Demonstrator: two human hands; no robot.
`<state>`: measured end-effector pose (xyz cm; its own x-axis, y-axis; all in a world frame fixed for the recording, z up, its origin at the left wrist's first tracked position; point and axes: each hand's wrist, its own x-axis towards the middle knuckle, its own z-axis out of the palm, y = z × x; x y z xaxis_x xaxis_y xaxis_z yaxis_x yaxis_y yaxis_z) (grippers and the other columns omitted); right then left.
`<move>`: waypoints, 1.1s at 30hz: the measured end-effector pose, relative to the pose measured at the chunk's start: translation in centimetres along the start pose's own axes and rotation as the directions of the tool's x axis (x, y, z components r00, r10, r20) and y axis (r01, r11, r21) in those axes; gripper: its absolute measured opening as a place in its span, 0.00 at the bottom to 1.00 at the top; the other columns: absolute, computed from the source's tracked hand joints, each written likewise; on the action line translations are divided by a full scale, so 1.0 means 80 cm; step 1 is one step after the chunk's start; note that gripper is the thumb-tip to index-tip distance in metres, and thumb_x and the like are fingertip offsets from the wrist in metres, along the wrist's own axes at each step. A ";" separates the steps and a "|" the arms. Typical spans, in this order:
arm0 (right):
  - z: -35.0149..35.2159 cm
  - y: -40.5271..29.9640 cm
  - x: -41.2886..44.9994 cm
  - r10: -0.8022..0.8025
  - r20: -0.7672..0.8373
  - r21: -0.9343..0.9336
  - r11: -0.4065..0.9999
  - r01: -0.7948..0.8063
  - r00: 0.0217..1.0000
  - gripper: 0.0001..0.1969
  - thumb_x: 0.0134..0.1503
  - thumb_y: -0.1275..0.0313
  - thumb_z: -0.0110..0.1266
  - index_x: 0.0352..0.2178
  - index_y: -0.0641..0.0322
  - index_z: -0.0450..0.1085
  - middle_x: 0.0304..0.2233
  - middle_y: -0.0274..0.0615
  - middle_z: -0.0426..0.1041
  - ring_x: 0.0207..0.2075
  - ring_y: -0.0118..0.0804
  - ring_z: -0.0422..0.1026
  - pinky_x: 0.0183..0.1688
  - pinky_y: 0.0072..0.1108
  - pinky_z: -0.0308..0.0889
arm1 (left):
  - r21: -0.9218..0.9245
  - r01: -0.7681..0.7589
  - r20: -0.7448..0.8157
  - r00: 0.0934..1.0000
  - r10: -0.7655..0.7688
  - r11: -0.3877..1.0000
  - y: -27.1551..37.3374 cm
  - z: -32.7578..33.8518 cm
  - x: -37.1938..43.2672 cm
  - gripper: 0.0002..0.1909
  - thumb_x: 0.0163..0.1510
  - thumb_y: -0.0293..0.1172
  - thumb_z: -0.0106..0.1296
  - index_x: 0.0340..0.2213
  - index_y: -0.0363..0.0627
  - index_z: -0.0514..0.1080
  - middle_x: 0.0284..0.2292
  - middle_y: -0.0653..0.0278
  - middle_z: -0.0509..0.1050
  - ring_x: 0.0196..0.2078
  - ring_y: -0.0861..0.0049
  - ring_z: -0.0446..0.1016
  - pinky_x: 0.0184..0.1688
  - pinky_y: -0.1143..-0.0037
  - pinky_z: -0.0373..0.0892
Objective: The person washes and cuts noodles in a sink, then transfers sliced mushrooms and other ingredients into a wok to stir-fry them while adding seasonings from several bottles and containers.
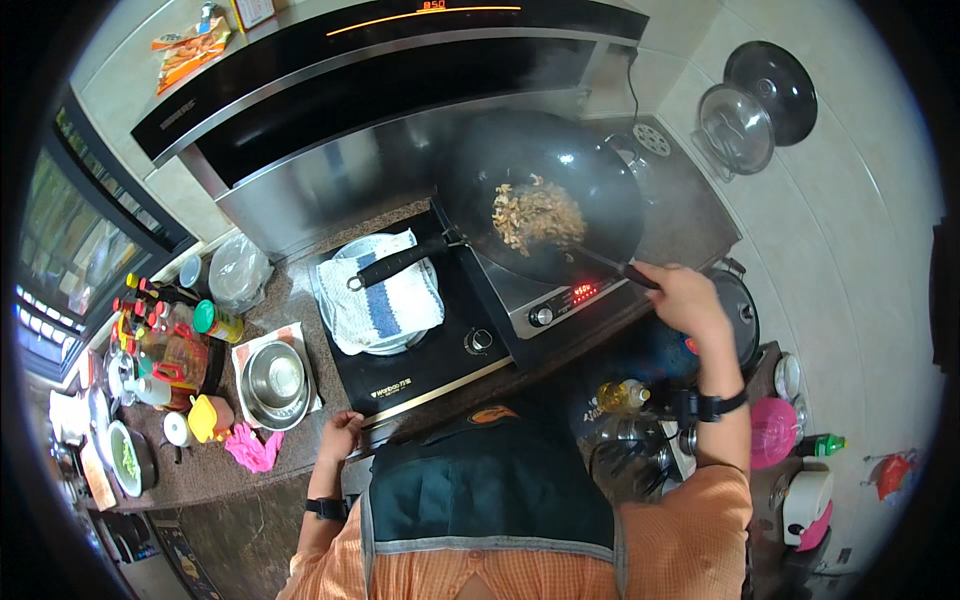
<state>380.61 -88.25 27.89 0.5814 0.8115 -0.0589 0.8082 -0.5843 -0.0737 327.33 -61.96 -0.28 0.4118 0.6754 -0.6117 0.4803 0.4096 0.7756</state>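
Observation:
My right hand [686, 296] grips the black handle of a metal spatula [600, 259], which reaches into a large dark wok [465, 202]. Browned pieces of food [536, 214] lie in the wok, in a haze of steam. The wok sits on an induction cooker [555, 304] with a lit red display, its long black handle [397, 266] reaching left over a folded white and blue towel [390, 296]. My left hand [343, 433] rests with curled fingers at the counter's front edge, by the corner of a black cooktop [420, 382]. Whether it grips the edge is unclear.
Left of the cooktop stand nested steel bowls [277, 382], pink gloves [253, 448], several sauce bottles [169, 352] and a bowl of chopped greens [127, 457]. A range hood [390, 97] overhangs the wok. Low on the right are an oil bottle [622, 396] and a lidded pot [739, 311].

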 end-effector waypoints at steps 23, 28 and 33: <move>0.071 0.124 0.113 -0.094 -0.171 0.110 0.987 0.114 0.981 0.24 0.54 0.71 0.52 0.53 0.41 0.70 0.39 0.46 0.74 0.42 0.50 0.74 0.44 0.37 0.69 | -0.096 0.174 -0.481 0.854 -0.199 0.980 -0.092 0.146 -0.261 0.10 0.58 0.35 0.56 0.33 0.40 0.73 0.19 0.69 0.71 0.16 0.83 0.66 0.17 0.80 0.61; 0.086 0.061 0.126 -0.245 -0.072 0.096 0.963 0.251 0.967 0.24 0.54 0.70 0.51 0.54 0.43 0.69 0.42 0.48 0.75 0.44 0.53 0.74 0.46 0.39 0.69 | -0.037 0.204 -0.539 0.820 -0.191 0.978 -0.120 0.150 -0.303 0.12 0.57 0.36 0.57 0.36 0.38 0.75 0.21 0.66 0.74 0.19 0.80 0.70 0.21 0.78 0.66; 0.027 0.103 0.064 -0.118 -0.070 0.160 0.979 0.128 0.991 0.25 0.52 0.73 0.56 0.53 0.45 0.71 0.45 0.48 0.75 0.48 0.51 0.72 0.51 0.33 0.67 | 0.236 0.239 -0.603 0.796 -0.051 0.942 -0.111 0.094 -0.248 0.17 0.53 0.43 0.57 0.37 0.42 0.76 0.29 0.57 0.79 0.31 0.70 0.79 0.35 0.70 0.74</move>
<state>390.03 -88.88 24.81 0.4873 0.8730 0.0204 0.8502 -0.4690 -0.2390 320.69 -83.60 3.78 -0.1634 0.8866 -0.4328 0.7337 0.4025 0.5474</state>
